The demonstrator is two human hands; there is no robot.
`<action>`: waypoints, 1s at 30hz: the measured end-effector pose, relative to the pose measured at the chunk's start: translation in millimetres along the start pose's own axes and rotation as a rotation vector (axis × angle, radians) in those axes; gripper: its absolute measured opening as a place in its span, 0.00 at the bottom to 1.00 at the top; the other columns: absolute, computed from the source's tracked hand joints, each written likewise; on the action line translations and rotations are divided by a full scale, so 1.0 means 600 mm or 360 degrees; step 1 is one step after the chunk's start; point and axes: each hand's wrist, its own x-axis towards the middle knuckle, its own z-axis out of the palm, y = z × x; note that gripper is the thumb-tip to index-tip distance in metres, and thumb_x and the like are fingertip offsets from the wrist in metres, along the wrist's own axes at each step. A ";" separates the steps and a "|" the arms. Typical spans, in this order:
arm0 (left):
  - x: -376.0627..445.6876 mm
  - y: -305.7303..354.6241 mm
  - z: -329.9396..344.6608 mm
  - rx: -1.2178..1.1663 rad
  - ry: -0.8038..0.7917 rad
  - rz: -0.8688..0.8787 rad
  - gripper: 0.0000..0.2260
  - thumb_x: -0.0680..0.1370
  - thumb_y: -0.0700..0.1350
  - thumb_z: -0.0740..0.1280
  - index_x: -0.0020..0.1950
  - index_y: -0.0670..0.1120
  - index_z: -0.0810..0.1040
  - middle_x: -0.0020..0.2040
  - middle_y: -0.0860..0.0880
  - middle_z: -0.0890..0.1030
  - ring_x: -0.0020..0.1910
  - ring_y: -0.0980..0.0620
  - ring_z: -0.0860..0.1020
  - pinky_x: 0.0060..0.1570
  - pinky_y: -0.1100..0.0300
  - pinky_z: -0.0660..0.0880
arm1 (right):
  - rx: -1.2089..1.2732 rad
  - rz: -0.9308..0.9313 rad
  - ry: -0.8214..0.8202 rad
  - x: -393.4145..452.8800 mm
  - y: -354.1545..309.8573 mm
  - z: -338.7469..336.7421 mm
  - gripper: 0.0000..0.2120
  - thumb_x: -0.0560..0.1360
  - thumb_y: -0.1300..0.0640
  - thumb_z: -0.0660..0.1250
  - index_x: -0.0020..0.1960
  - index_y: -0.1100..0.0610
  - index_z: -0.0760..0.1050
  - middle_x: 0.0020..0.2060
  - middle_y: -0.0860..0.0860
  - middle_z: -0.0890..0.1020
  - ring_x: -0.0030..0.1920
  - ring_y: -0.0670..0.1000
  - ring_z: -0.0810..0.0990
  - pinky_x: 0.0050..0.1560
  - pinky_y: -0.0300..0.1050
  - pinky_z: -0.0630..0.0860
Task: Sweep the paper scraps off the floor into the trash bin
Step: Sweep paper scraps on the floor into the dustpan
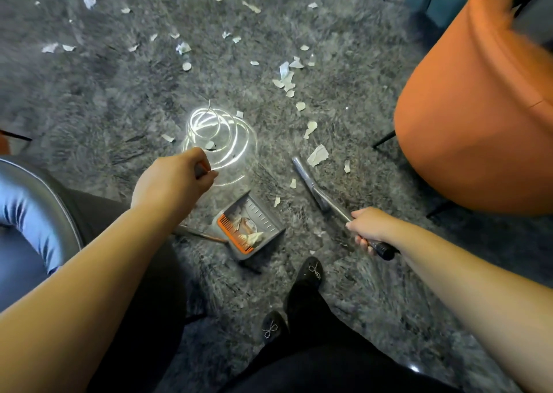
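From the head camera: the left hand [176, 180] grips the dustpan handle, the dustpan [250, 228] sitting on the carpet [89, 99] with a few scraps inside. The right hand [369, 228] clenches the broom [311, 183]. Paper scraps [285, 76] lie scattered ahead; best draw them in short, low strokes toward the pan's mouth.

No readable text or labels anywhere, though motion blur may hide some.

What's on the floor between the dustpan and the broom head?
In the head view, two small paper scraps lie on the floor between the dustpan and the broom head; otherwise that stretch is bare grey floor.
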 end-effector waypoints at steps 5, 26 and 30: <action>0.065 0.042 0.006 0.0051 -0.0058 0.0041 0.08 0.75 0.55 0.70 0.44 0.53 0.75 0.36 0.52 0.79 0.35 0.47 0.75 0.30 0.58 0.67 | -0.0571 -0.0105 -0.0081 0.015 -0.040 -0.025 0.15 0.78 0.61 0.60 0.61 0.67 0.75 0.33 0.51 0.75 0.30 0.46 0.73 0.28 0.35 0.71; 0.120 0.055 -0.005 0.0060 -0.0062 0.0056 0.08 0.75 0.55 0.70 0.43 0.53 0.75 0.36 0.49 0.79 0.36 0.45 0.76 0.30 0.58 0.68 | 0.0200 0.0060 -0.0324 0.001 -0.026 -0.042 0.26 0.82 0.59 0.57 0.77 0.48 0.54 0.29 0.53 0.70 0.20 0.46 0.66 0.23 0.35 0.63; 0.132 0.050 -0.015 0.0022 -0.0082 0.0083 0.08 0.75 0.56 0.69 0.43 0.53 0.75 0.36 0.50 0.78 0.36 0.46 0.75 0.30 0.58 0.67 | 0.0295 0.0048 -0.0205 -0.009 -0.034 -0.047 0.27 0.82 0.59 0.58 0.78 0.49 0.53 0.29 0.53 0.72 0.20 0.47 0.66 0.22 0.36 0.64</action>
